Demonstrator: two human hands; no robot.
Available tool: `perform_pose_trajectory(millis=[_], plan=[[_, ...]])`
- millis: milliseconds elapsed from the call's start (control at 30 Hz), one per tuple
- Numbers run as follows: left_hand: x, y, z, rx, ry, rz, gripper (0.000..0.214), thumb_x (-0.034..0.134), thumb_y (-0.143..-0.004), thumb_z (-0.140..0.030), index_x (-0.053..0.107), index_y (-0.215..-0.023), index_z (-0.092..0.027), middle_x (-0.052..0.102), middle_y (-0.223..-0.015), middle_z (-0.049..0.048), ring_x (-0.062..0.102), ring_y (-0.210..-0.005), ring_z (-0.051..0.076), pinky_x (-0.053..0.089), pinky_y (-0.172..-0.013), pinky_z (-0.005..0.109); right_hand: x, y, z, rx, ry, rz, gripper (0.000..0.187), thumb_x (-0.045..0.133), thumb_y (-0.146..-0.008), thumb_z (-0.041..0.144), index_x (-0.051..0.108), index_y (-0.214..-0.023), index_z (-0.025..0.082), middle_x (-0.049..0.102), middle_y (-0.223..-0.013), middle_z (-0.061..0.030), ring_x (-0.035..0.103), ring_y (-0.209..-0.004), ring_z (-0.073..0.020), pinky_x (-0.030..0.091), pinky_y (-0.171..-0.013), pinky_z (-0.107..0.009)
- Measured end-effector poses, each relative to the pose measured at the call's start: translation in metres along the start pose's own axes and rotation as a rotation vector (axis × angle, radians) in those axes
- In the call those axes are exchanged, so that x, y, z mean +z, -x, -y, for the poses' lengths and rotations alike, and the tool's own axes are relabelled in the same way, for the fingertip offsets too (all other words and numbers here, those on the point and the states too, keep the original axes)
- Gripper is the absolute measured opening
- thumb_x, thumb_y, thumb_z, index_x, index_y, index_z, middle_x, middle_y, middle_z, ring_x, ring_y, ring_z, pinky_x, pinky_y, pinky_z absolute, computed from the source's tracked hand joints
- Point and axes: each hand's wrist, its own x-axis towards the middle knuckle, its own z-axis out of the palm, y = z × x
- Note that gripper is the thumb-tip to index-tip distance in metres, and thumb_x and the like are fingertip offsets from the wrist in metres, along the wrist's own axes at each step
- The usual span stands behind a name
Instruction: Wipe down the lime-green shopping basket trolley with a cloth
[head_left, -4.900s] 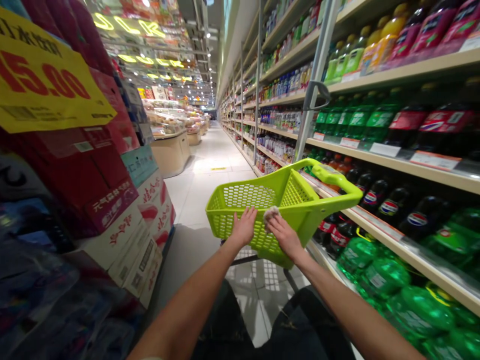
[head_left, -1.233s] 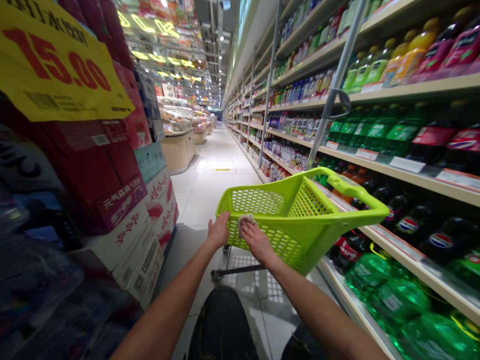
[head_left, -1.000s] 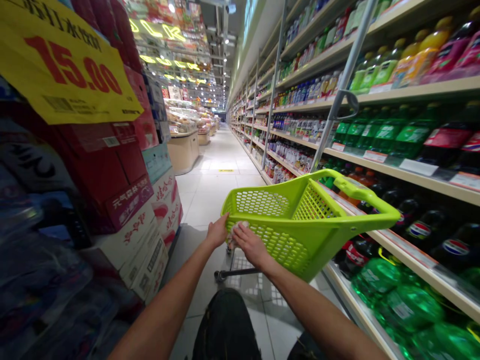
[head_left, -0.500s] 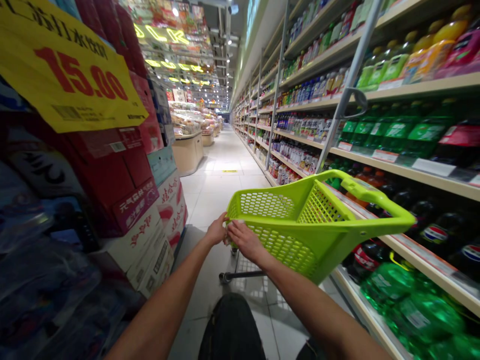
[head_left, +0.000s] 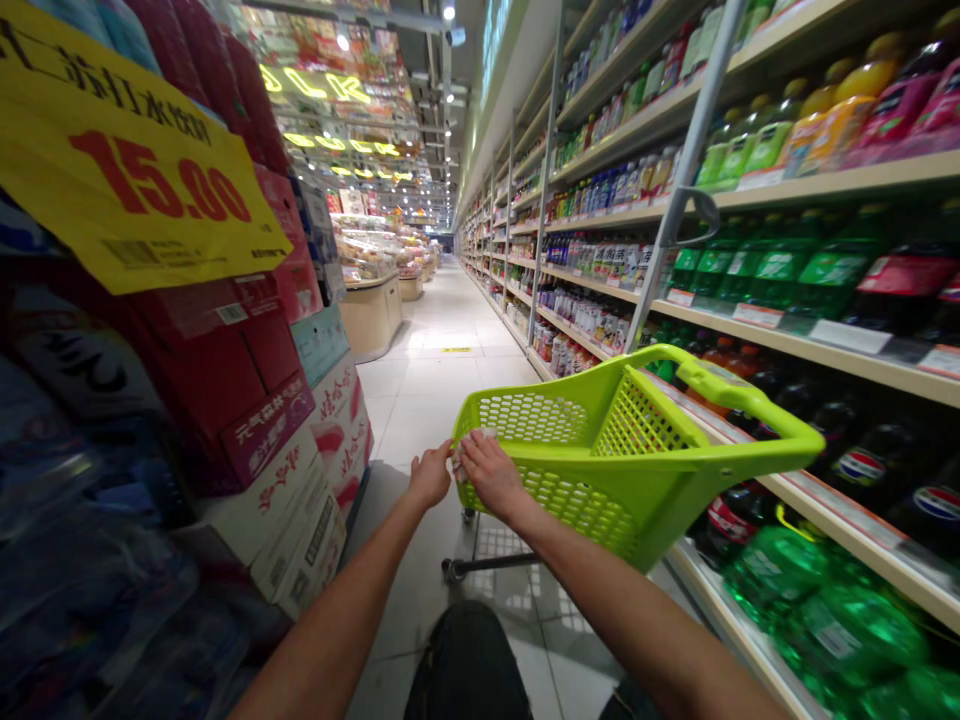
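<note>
Right hand [head_left: 491, 476] holds soft-looking crumpled pale cloth [head_left: 484, 433] against likely stiff lime-green plastic basket [head_left: 666, 492], best gripped by near rim [head_left: 600, 463]; left hand [head_left: 430, 477], fingers unclear.

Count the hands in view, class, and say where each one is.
2. The left hand is at the end of the green cart away from its handle; the right hand is beside it, over a pale cloth. No others show.
</note>
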Motion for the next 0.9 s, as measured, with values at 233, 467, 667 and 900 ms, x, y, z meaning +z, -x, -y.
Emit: perform_pose_trajectory(millis=[233,467,667,900], plan=[[-0.006,0.006,-0.009,0.048,-0.044,-0.008,0.060,0.031,-0.070,0.001,0.037,-0.126,-0.023,0.057,-0.117,0.0036,0.044,-0.113,0.020,0.021,-0.100,0.052,-0.009,0.026,-0.028,0.090,0.036,0.124,0.026,0.044,-0.084,0.014,0.060,-0.103,0.015,0.053,-0.118,-0.0133,0.045,-0.111,-0.0249,0.039,-0.092,-0.043],[0.013,0.015,-0.043,0.136,-0.056,-0.002,0.052,0.028,-0.078,-0.007,0.035,-0.127,-0.022,0.042,-0.132,0.0058,0.033,-0.124,0.018,0.018,-0.103,0.049,-0.028,0.040,-0.044,0.139,0.050,0.113,0.039,0.042,-0.084,0.012,0.046,-0.123,0.020,0.056,-0.115,-0.0070,0.047,-0.108,-0.0230,0.042,-0.089,-0.037],[0.023,0.021,-0.043,0.120,-0.116,0.022,0.056,0.023,-0.079,-0.007,0.026,-0.133,-0.021,0.030,-0.139,0.0075,0.025,-0.129,0.020,0.014,-0.102,0.056,-0.036,0.057,-0.050,0.146,0.063,0.126,0.034,0.045,-0.084,0.013,0.052,-0.117,0.020,0.053,-0.120,-0.0074,0.043,-0.114,-0.0249,0.039,-0.090,-0.040],[0.036,0.024,-0.086,0.180,-0.225,-0.017,0.063,0.026,-0.073,-0.001,0.027,-0.134,-0.018,0.021,-0.142,0.0089,0.017,-0.131,0.022,0.015,-0.102,0.056,-0.060,0.104,-0.087,0.303,0.138,0.018,0.035,0.040,-0.084,0.010,0.055,-0.114,0.022,0.057,-0.115,-0.0069,0.045,-0.113,-0.0242,0.035,-0.092,-0.042]])
